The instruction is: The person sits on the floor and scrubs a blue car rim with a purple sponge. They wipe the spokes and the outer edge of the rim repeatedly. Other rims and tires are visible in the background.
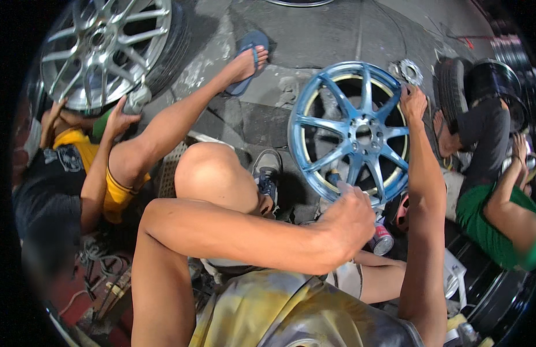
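Note:
A blue multi-spoke alloy wheel (366,121) stands tilted in front of me, its finish patchy between blue and paler metal. My right hand (414,104) is closed over the right edge of its rim. At the lower rim is my left hand (349,217), fingers bent and pressed together toward the spokes. Whatever those fingers hold is hidden by the hand itself. Just below and right of that hand lies a small can (383,240) with a red label.
To the left, another person's hand (120,118) is at a silver wheel (100,43) with a tyre. A person in a green shirt (493,222) sits on the right, near a tyre (451,87) and a black wheel (493,81). A toothed metal ring (410,72) lies beyond the blue wheel.

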The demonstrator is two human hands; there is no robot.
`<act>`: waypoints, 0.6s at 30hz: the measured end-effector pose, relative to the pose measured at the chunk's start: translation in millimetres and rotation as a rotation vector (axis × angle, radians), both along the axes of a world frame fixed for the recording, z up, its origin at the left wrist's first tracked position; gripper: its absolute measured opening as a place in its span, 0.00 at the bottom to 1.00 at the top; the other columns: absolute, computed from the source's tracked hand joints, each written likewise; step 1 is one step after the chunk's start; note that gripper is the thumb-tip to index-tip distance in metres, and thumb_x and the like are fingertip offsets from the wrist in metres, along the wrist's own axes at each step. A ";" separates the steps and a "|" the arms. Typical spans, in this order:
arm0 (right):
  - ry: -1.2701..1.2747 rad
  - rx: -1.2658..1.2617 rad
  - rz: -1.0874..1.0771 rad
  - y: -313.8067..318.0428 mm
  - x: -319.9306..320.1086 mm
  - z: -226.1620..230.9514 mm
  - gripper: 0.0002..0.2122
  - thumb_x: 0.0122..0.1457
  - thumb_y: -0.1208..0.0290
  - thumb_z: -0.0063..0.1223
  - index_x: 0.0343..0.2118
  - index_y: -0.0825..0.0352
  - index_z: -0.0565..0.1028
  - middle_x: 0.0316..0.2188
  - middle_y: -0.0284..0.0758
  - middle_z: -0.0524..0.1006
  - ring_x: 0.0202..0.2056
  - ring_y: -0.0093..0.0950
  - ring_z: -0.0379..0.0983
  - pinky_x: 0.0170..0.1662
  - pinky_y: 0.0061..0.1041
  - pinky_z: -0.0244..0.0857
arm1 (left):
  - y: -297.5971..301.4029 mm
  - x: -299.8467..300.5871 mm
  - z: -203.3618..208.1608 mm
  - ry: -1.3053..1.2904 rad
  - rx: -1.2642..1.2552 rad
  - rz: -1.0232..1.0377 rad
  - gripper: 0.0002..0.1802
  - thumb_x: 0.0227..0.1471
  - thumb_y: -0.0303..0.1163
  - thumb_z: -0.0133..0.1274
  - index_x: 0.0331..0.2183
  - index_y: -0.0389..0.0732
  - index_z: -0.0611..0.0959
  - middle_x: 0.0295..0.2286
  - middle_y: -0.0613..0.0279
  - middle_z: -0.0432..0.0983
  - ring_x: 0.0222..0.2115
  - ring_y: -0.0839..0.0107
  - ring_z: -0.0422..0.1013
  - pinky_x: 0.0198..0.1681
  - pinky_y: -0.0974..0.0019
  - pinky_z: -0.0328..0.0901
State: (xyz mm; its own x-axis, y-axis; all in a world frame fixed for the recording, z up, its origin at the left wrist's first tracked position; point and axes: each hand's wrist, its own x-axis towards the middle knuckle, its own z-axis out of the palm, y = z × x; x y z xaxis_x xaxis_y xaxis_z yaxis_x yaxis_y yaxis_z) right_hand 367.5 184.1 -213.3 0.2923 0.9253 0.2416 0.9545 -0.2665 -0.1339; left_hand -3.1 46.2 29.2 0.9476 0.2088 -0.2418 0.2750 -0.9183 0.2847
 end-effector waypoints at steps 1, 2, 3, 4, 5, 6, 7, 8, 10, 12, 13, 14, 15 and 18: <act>0.005 0.024 0.092 14.7 -8.3 3.9 0.13 0.59 0.61 0.52 0.36 0.66 0.81 0.35 0.47 0.79 0.40 0.49 0.75 0.43 0.45 0.68 | 2.0 -3.7 4.8 -0.030 -0.016 0.000 0.14 0.44 0.34 0.56 0.28 0.33 0.87 0.31 0.51 0.76 0.36 0.59 0.72 0.42 0.60 0.65; 0.014 0.046 0.190 30.3 -22.6 9.6 0.12 0.59 0.63 0.52 0.34 0.67 0.81 0.34 0.49 0.78 0.40 0.50 0.75 0.43 0.46 0.67 | 1.9 -8.3 6.7 -0.059 -0.032 0.006 0.14 0.44 0.34 0.56 0.28 0.33 0.87 0.32 0.50 0.76 0.37 0.58 0.72 0.43 0.59 0.64; 0.008 -0.006 0.281 45.6 -36.6 15.0 0.11 0.59 0.65 0.53 0.35 0.67 0.81 0.36 0.48 0.79 0.41 0.49 0.75 0.45 0.45 0.68 | -0.9 -12.3 3.2 -0.093 -0.012 -0.022 0.15 0.44 0.34 0.55 0.30 0.32 0.87 0.34 0.47 0.77 0.39 0.55 0.72 0.46 0.56 0.63; 0.015 0.050 0.388 56.8 -53.0 13.1 0.11 0.59 0.65 0.53 0.36 0.67 0.81 0.37 0.48 0.79 0.42 0.49 0.75 0.47 0.44 0.68 | -1.1 -17.8 -0.1 -0.155 -0.003 -0.017 0.15 0.45 0.34 0.55 0.30 0.33 0.87 0.35 0.45 0.78 0.40 0.54 0.73 0.47 0.55 0.63; 0.020 0.107 0.494 64.9 -71.5 12.3 0.11 0.59 0.66 0.53 0.37 0.67 0.81 0.38 0.47 0.80 0.43 0.48 0.75 0.48 0.42 0.68 | -1.5 -23.9 -4.1 -0.222 0.009 -0.013 0.16 0.45 0.35 0.55 0.31 0.33 0.87 0.36 0.44 0.78 0.40 0.53 0.73 0.47 0.54 0.63; 0.148 -0.055 0.532 67.1 -108.2 27.9 0.11 0.59 0.67 0.54 0.38 0.68 0.81 0.41 0.48 0.79 0.45 0.48 0.75 0.51 0.40 0.67 | 4.7 -19.5 1.9 -0.089 -0.039 -0.053 0.17 0.45 0.36 0.54 0.32 0.33 0.88 0.35 0.43 0.78 0.41 0.52 0.73 0.48 0.52 0.63; 0.174 -0.020 0.641 70.3 -147.4 32.5 0.11 0.58 0.68 0.54 0.38 0.69 0.81 0.43 0.48 0.79 0.47 0.47 0.74 0.52 0.40 0.67 | 9.3 -21.1 13.2 0.041 -0.079 -0.062 0.18 0.46 0.37 0.54 0.33 0.34 0.88 0.35 0.42 0.79 0.41 0.51 0.73 0.48 0.50 0.63; 0.113 -0.094 0.751 56.7 -157.1 36.3 0.11 0.57 0.70 0.54 0.39 0.69 0.80 0.44 0.47 0.78 0.48 0.47 0.73 0.52 0.40 0.67 | 10.3 -19.9 4.3 -0.022 -0.057 -0.052 0.18 0.46 0.38 0.54 0.33 0.34 0.88 0.35 0.42 0.79 0.42 0.51 0.73 0.49 0.50 0.64; 0.175 -0.183 1.055 29.9 -211.7 55.4 0.09 0.56 0.71 0.53 0.35 0.71 0.79 0.43 0.48 0.77 0.49 0.46 0.72 0.54 0.38 0.67 | 2.6 -27.2 -2.2 -0.079 0.018 0.052 0.19 0.46 0.39 0.54 0.34 0.34 0.88 0.35 0.42 0.79 0.42 0.51 0.73 0.49 0.48 0.64; 0.043 -0.334 1.349 -14.3 -240.2 66.4 0.05 0.55 0.75 0.53 0.31 0.71 0.78 0.49 0.43 0.76 0.50 0.41 0.73 0.56 0.35 0.67 | 5.0 -29.1 -3.3 -0.015 0.001 0.045 0.19 0.47 0.39 0.54 0.35 0.35 0.88 0.35 0.41 0.79 0.43 0.50 0.73 0.48 0.48 0.64; 0.064 -0.378 1.389 -26.9 -241.2 70.7 0.08 0.54 0.76 0.54 0.37 0.69 0.78 0.50 0.41 0.76 0.50 0.39 0.74 0.55 0.34 0.69 | 7.6 -28.6 -4.2 0.004 -0.009 0.023 0.19 0.47 0.39 0.54 0.35 0.35 0.88 0.36 0.41 0.79 0.43 0.50 0.73 0.48 0.48 0.64; 0.085 -0.308 1.351 -26.2 -234.2 73.4 0.10 0.53 0.76 0.55 0.39 0.69 0.78 0.51 0.40 0.76 0.50 0.39 0.74 0.55 0.35 0.69 | 8.2 -27.1 -4.9 -0.003 -0.029 0.004 0.19 0.47 0.39 0.54 0.35 0.35 0.88 0.36 0.41 0.79 0.43 0.50 0.73 0.48 0.47 0.64; 0.119 -0.214 1.347 -20.0 -233.8 82.8 0.12 0.53 0.75 0.56 0.41 0.68 0.78 0.51 0.39 0.76 0.50 0.39 0.74 0.54 0.35 0.69 | 4.0 -28.4 2.4 0.017 -0.040 0.017 0.19 0.48 0.39 0.54 0.36 0.35 0.88 0.36 0.41 0.79 0.43 0.50 0.73 0.49 0.47 0.64; 0.056 -0.016 1.113 13.2 -224.9 101.5 0.16 0.55 0.76 0.56 0.48 0.66 0.77 0.46 0.41 0.77 0.44 0.40 0.75 0.47 0.37 0.70 | 5.9 -28.8 6.0 0.068 -0.129 -0.036 0.20 0.48 0.39 0.54 0.38 0.36 0.87 0.38 0.42 0.79 0.45 0.49 0.72 0.50 0.44 0.64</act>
State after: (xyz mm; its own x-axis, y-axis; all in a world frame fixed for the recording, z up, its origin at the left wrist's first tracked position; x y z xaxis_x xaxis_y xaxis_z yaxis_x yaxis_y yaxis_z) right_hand 142.6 197.3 -111.8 -0.6925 0.6805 0.2394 0.6545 0.7323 -0.1881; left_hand -32.0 52.1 35.2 0.9346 0.1381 -0.3279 0.2651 -0.8849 0.3830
